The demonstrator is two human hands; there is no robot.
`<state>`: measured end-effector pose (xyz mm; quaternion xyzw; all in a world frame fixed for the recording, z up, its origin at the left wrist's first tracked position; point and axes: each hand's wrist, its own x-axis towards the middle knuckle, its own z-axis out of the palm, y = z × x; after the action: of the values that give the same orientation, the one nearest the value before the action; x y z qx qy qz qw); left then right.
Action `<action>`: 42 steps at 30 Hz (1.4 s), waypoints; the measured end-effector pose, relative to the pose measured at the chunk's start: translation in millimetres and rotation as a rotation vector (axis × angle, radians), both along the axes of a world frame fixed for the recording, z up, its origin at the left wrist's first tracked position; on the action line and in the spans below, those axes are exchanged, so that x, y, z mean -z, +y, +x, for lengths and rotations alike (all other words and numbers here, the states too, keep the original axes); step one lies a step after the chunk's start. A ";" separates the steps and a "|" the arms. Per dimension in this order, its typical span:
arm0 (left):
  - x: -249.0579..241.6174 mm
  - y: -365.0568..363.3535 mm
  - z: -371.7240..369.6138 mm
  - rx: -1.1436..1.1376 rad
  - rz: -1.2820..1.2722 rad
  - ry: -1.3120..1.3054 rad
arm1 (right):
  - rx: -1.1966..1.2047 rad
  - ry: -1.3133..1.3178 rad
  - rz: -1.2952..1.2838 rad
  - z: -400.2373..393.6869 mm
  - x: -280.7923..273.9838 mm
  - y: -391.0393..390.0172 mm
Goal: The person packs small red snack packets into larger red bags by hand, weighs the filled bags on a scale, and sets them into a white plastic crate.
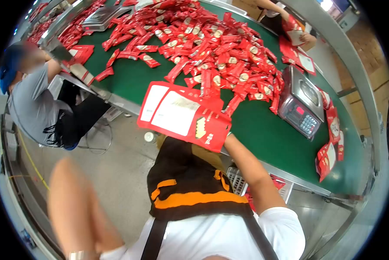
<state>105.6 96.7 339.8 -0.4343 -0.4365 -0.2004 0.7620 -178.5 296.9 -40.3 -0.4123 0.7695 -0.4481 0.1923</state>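
My right hand (pixel 230 139) is mostly hidden behind a flat red pouch (pixel 214 132) with white panels, holding it at its lower right edge over the near edge of the green table. Just beyond the pouch lies a large heap of small red sachets (pixel 212 47). My left arm (pixel 71 199) is bent at the left, smeared by motion, with a band at the wrist by the bottom edge. The left hand itself is outside the picture.
A digital scale (pixel 300 102) stands right of the heap on the green table (pixel 268 134), with filled red pouches (pixel 326 160) beyond it. Another scale (pixel 101 18) is at the far left. One person (pixel 38 104) sits at left; another person's arm (pixel 274 6) reaches in at upper right.
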 end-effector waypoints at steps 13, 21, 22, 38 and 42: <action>319.0 -15.7 -286.7 -0.281 -0.416 -1.979 | -0.032 -0.005 -0.006 -11.2 -5.6 -5.9; 316.1 -31.9 -324.9 -0.368 -0.757 -1.997 | -0.051 -0.061 -0.026 -1.7 -0.4 1.2; 314.1 -35.6 -322.2 -0.387 -0.560 -1.827 | -0.056 -0.069 -0.032 0.9 1.8 -1.2; 310.3 -18.6 -216.2 -0.696 -0.104 -1.749 | -0.065 -0.096 -0.081 5.8 10.3 -24.9; 311.5 -19.3 -224.1 -0.755 -0.160 -1.726 | -0.069 -0.093 -0.083 0.7 9.7 -30.0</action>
<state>-118.6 77.5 28.3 -0.0170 -0.9739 -0.1622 0.1580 -177.8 266.9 -50.0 -0.4250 0.7258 -0.4914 0.2261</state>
